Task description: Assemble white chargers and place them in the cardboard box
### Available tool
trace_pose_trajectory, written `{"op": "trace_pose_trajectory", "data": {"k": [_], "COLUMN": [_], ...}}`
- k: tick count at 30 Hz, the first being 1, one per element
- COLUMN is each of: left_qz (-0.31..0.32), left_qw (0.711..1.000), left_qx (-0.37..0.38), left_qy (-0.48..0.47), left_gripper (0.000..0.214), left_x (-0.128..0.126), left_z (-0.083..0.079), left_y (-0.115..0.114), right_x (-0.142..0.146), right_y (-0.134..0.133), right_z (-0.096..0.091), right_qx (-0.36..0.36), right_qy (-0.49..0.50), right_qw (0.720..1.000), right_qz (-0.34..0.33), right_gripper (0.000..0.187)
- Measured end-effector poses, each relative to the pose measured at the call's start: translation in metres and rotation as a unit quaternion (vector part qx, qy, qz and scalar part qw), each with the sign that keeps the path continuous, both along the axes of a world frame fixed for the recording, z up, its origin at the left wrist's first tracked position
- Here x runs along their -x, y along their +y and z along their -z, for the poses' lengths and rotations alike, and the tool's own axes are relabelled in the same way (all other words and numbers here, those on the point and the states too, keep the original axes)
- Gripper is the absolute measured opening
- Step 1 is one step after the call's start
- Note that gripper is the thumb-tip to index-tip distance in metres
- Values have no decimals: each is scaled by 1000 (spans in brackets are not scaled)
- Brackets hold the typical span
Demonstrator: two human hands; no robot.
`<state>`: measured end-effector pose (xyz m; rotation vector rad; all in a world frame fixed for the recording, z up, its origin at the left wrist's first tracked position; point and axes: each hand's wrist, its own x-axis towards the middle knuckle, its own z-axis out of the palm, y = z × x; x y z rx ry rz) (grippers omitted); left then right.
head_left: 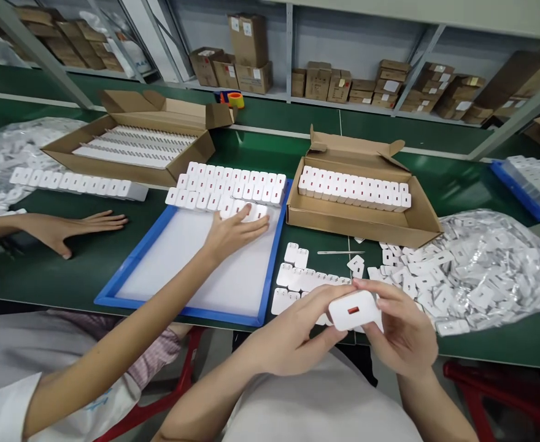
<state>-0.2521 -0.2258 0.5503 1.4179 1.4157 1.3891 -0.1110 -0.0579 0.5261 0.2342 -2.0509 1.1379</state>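
– Where to find the block (353, 311)?
– Held up near the front edge of the surface (504, 344), red slot facing the viewer.
– By the left hand (293, 337)?
– Yes, fingers clamped on it.
– And the right hand (408, 334)?
– Up against the block's right end, fingers curled; cannot tell whether clamped on it or on something half hidden.
– And beyond?
– Just past the left hand, white pieces (313, 279) in rows; then a thin tool (340, 252) and a box (325, 218) holding more blocks. To the right, a bag (495, 258) of loose plates.
– To the left?
– A co-worker's hand (235, 233) on blocks at the blue-rimmed tray (233, 318).
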Motion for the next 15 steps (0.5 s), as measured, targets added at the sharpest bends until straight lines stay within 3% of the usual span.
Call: {"op": "trace_pose_trajectory", "data": {"k": [7,15], "left_qz": [25,-16], "left_qw": [996,998], "left_qx": [-56,11], "left_qy": [-57,-65], "left_gripper": [45,44], "left_x": [3,2], "left_z": [4,-7], "left_y": [0,-4], "right_x": [5,7], "right_y": [-2,-3], "right_z": [-3,2], "right_qx": [-56,-56], "right_qy": [20,11], "right_qw": [998,998], "right_qz": [22,36], "right_gripper": [69,70]}}
